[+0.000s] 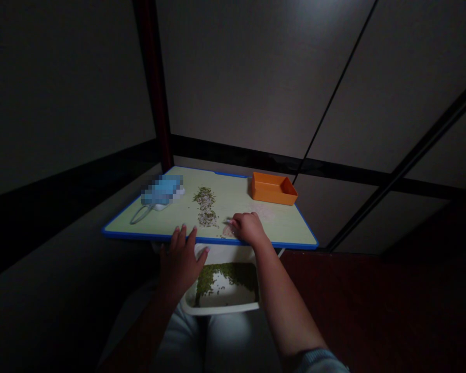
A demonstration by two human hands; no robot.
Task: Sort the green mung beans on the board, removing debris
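My left hand (pixel 181 261) has its fingers spread, with the fingertips at the blue front edge of the small table (pixel 171 215). On the tabletop my right hand (pixel 249 228) is closed, its fingers pinched together near the front edge. A small pale bit shows at its fingertips, too small to name. Just left of it lies a scattered pile of green and whitish grains (pixel 206 207). A thin pinkish-white patch of grains (pixel 228 231) spreads by the right fingertips. Below the table edge, between my forearms, a white bin (pixel 225 311) holds many small green beans (pixel 238 274).
An orange open box (pixel 274 191) stands at the table's back right, with a faint pale patch of grains (pixel 262 210) in front. A blue blurred item (pixel 163 189) with a looped grey cord (pixel 141 213) lies at the left. Panelled walls (pixel 256 77) rise behind the table.
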